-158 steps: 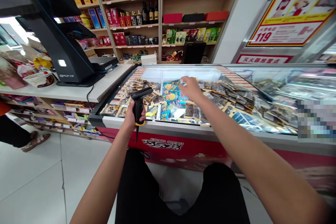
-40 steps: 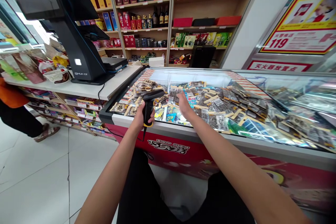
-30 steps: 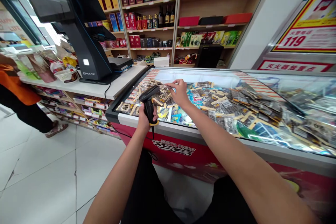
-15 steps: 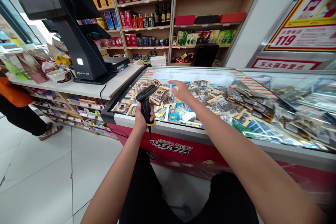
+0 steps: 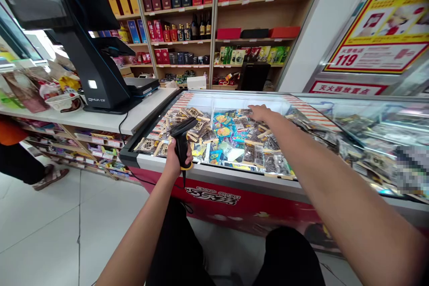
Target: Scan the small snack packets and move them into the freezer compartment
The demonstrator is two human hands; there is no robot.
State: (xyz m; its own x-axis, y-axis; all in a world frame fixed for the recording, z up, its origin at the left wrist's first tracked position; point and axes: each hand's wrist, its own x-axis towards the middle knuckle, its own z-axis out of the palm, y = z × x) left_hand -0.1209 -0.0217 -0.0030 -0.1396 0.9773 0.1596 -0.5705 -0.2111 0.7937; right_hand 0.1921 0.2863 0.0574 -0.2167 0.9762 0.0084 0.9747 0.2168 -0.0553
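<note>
My left hand (image 5: 179,156) is wrapped round the grip of a black and yellow handheld barcode scanner (image 5: 182,136). The scanner is held upright over the near left edge of a red and grey chest freezer (image 5: 214,201), its head tilted up to the right and its cable hanging below. My right hand (image 5: 263,112) reaches over the packets with its fingers stretched out to the left and nothing visible in them. Blue snack packets (image 5: 224,132) lie to its left, and brown and clear packets (image 5: 264,136) lie below it. Whether its fingertips touch a packet I cannot tell.
A black checkout terminal (image 5: 97,80) stands on a white counter (image 5: 114,118) at left. Shelves of boxes and bottles (image 5: 182,31) line the back. A dark upright panel (image 5: 254,76) stands behind the freezer. At far left, another person's leg (image 5: 20,161) shows.
My right hand has moved right across the packets, uncovering the blue ones. My left hand keeps the scanner in about the same place. The view has turned slightly to the right.
</note>
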